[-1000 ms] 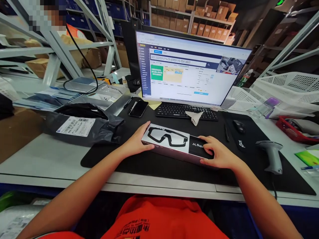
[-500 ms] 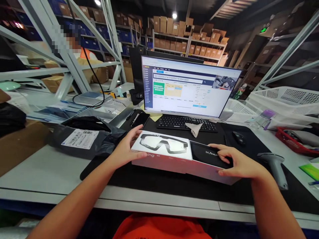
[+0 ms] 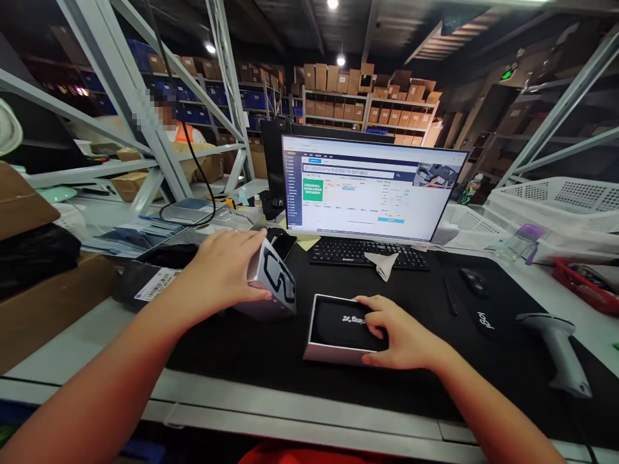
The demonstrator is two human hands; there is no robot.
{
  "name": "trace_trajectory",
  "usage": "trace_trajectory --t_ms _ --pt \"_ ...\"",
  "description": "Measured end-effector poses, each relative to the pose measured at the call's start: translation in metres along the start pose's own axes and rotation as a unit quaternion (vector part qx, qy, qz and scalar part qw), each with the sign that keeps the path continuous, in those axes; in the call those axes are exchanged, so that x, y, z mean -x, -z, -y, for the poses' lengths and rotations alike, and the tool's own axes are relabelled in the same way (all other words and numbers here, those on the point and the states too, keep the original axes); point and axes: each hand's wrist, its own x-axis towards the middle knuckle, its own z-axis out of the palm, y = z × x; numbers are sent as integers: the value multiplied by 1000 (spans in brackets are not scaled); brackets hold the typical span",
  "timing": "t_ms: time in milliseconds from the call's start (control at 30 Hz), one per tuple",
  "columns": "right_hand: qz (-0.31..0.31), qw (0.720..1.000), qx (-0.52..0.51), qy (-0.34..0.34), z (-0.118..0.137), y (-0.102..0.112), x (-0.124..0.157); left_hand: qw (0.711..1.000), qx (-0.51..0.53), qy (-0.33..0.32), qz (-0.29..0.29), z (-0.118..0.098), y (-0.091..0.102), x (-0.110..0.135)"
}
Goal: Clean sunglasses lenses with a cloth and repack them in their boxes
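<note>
My left hand (image 3: 225, 267) is wrapped round the end of a white box sleeve (image 3: 273, 283) with goggles printed on its face. The sleeve is tilted, apart from the tray. My right hand (image 3: 394, 332) grips the near and far walls of a shallow box tray (image 3: 333, 354), which sits on the black desk mat. In the tray lies a black pouch (image 3: 333, 322) with white lettering; fingers of my right hand cover part of it.
Behind the tray are a keyboard (image 3: 348, 253) with a crumpled tissue (image 3: 383, 263) and a monitor (image 3: 367, 193). To the right lie a mouse (image 3: 472, 281) and a barcode scanner (image 3: 556, 348). A black plastic mailer (image 3: 130, 287) lies at left. Farther back sits another person (image 3: 186, 134).
The sleeve has come fully off the tray. My left hand has carried it left and tilted it, while my right hand and the tray have shifted left in view.
</note>
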Motion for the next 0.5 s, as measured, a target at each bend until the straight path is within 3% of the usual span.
trace_trajectory --t_ms 100,200,367,500 --pt "22 999 25 27 5 -16 -25 991 -41 2 129 -6 2 -18" --pt "39 998 33 30 0 -25 -36 983 -38 0 180 -12 4 -26" --pt "11 1000 -18 13 -8 -26 -25 986 -18 -31 166 -20 1 -15" --pt "-94 995 0 -29 -43 -15 0 995 -55 -42 71 -36 -6 1"
